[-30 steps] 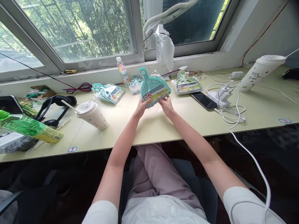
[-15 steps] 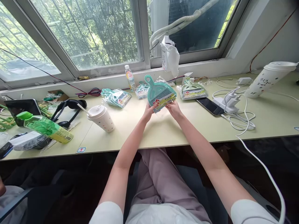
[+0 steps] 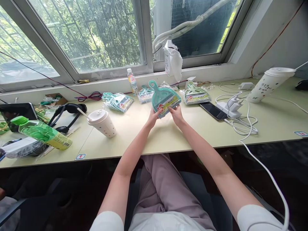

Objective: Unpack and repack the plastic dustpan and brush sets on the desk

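Observation:
Between my two hands I hold a green dustpan and brush set [image 3: 165,98] tilted up above the table, its looped handle pointing away from me. A yellow label with printing runs across its lower part. My left hand [image 3: 154,117] is closed on the lower left edge, thumb on the front. At the lower right edge my right hand [image 3: 176,115] grips it too. Behind it lies a small wrapped set [image 3: 145,95]. Several more wrapped sets [image 3: 118,101] are stacked to the left, and another wrapped stack [image 3: 196,94] lies to the right.
A lidded paper cup [image 3: 103,124] with a straw stands left, beside a headset strap [image 3: 67,117] and a lying green bottle [image 3: 45,133]. To the right are a phone [image 3: 213,110], a power strip [image 3: 228,108] with tangled white cables and a large cup [image 3: 269,85]. A small bottle [image 3: 132,81] stands by the window.
The camera view has swung slightly, shifting the whole scene. Both hands keep their hold on the dustpan set, with its position over the table nearly the same.

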`<state>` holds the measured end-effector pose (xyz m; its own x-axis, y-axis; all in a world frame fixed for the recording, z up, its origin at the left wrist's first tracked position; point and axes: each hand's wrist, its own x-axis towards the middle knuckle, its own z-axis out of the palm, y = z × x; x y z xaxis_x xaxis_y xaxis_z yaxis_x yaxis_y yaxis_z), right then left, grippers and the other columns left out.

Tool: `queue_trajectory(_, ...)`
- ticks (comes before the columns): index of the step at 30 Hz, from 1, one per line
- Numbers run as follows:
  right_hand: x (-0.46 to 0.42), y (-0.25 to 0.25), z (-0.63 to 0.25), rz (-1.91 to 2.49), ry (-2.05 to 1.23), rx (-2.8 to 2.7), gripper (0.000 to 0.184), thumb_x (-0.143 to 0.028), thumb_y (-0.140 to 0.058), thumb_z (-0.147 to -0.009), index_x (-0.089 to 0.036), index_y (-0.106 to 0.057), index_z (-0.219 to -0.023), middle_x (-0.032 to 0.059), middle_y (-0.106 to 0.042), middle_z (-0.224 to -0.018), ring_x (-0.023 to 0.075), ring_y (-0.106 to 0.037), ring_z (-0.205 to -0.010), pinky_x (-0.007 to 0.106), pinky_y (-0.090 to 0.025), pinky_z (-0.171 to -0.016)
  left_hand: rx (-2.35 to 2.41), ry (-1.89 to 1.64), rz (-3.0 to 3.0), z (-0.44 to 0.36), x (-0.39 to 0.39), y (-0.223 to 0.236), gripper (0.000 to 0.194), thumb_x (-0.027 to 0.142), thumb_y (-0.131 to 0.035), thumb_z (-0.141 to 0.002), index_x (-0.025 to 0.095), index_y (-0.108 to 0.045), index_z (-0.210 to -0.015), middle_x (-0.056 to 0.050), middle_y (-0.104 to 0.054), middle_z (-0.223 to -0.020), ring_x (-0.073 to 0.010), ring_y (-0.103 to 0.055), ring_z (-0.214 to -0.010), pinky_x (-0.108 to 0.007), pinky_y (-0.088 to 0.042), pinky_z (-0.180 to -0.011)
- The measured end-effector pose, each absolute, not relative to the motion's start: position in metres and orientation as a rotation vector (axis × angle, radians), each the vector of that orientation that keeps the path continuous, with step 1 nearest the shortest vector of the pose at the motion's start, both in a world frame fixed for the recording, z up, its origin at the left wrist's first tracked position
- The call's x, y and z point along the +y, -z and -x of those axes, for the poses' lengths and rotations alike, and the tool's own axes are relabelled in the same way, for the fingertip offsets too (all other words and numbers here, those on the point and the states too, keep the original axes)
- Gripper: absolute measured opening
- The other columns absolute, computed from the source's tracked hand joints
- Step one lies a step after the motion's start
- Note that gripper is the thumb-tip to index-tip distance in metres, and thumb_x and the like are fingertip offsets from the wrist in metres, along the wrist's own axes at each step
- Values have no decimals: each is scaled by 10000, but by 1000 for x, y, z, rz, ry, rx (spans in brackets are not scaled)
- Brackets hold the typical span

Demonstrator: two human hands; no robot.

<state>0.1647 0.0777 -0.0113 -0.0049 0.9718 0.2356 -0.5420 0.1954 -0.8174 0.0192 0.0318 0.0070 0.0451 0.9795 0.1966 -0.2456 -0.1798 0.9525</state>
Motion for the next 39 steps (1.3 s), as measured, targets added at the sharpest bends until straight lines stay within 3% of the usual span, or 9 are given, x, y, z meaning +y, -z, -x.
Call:
queue_trajectory(17,93,15,-178,754,-1230,-987,694,-379,-899,-562,-270,-511,-1126,76,-691,-1163,275,-605,-1252,453,-563,-1010,889,-1343,-1133,-32,31,1,675,396,-788,-725,284,-475,-1311,-73,-605,-1378,-290,-588,-1255,-470,-566,-955)
queue_trajectory(22,93,11,-184,802,-1224,-834,574,-280,-861,-612,-272,-525,-1077,45,-710,-1107,242,-657,-1177,396,-585,-981,783,-1023,-1140,-43,26,9,709,458,-798,-730,230,-519,-1340,-158,-614,-1362,-341,-566,-1292,-481,-560,-954)
queue_trajectory(26,88,2,-184,793,-1244,-805,522,-179,-830,-644,-268,-536,-1066,34,-712,-1090,226,-655,-1179,373,-596,-963,820,-1123,-1152,-40,34,6,632,527,-763,-756,252,-558,-1286,-129,-598,-1391,-334,-531,-1333,-447,-564,-938)
queue_trajectory(30,82,0,-179,794,-1292,-832,530,-168,-834,-647,-271,-543,-1077,24,-714,-1060,227,-660,-1167,395,-596,-972,908,-1350,-1078,-36,40,1,552,472,-754,-765,255,-564,-1236,-82,-609,-1369,-300,-575,-1275,-423,-574,-928)
queue_trajectory(39,77,10,-172,802,-1329,-799,494,-118,-803,-634,-248,-546,-1034,38,-708,-1067,222,-667,-1156,382,-577,-1015,949,-1378,-1146,-33,35,-3,516,457,-744,-742,192,-575,-1150,-107,-708,-1151,-298,-713,-1022,-453,-588,-874)
